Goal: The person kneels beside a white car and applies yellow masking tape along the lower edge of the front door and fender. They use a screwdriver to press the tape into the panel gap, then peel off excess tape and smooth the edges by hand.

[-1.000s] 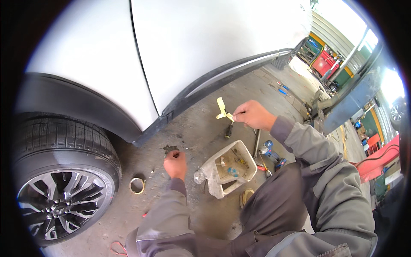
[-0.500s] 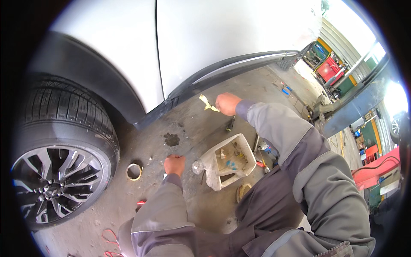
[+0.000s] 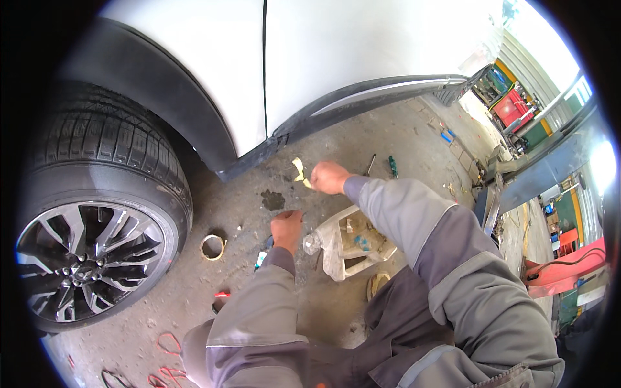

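My right hand [image 3: 328,177] is closed on a crumpled strip of pale yellow tape [image 3: 299,171], which sticks out past the fingers toward the left. Below it and to the left, my left hand [image 3: 286,227] is closed with its back toward me; whatever its fingers may hold is hidden. A small white and blue item [image 3: 261,260] shows beside the left wrist; I cannot tell whether it is held or on the floor. A roll of tape [image 3: 213,247] lies on the concrete left of that hand. Right of it stands a dirty white plastic container [image 3: 335,258] with scraps inside.
A white car body [image 3: 362,45] with black lower trim rises ahead, its wheel [image 3: 84,271] at left. Screwdriver-like tools [image 3: 393,167] lie beyond my right arm. Red cords [image 3: 168,375] are at lower left, and a red lift arm [image 3: 563,268] stands at right.
My right hand has moved left and nearer to me with the tape strip, closing the distance to my left hand. The view has shifted slightly. The tools behind my right arm show more.
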Demonstrator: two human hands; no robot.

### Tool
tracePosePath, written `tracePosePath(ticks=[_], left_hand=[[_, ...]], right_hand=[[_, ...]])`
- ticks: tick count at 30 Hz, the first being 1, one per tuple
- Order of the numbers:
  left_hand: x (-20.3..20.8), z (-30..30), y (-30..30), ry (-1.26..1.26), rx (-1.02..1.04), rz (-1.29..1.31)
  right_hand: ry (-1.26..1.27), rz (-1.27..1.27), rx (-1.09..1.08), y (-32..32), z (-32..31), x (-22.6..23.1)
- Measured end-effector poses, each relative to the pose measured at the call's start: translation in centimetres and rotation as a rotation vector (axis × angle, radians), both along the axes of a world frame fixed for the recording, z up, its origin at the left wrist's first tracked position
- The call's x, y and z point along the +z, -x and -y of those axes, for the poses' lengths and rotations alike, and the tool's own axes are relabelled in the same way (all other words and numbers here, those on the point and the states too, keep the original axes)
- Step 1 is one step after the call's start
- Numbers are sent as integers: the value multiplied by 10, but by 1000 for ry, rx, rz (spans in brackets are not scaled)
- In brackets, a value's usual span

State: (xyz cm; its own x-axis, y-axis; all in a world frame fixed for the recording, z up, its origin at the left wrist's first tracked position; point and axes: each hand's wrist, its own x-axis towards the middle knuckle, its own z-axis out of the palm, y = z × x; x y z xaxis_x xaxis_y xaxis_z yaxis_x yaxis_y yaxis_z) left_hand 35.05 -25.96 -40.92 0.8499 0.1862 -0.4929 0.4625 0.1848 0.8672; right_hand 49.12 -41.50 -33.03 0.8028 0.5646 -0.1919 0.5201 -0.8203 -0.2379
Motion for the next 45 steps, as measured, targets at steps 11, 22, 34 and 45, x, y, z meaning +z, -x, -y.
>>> tracePosePath(ticks=[11,22,34,45], left_hand=[[2,17,-11,442,129,-163],[-15,5,5,318,144,-208],[-36,4,10,186,91,-196],[-68,5,3,-22,50,-149]], right_hand=[[14,13,-20,37,-49,-22],[38,55,-36,29,-57,2],[22,235,51,28,-53,18],[-695,397,-263,14,-36,60]])
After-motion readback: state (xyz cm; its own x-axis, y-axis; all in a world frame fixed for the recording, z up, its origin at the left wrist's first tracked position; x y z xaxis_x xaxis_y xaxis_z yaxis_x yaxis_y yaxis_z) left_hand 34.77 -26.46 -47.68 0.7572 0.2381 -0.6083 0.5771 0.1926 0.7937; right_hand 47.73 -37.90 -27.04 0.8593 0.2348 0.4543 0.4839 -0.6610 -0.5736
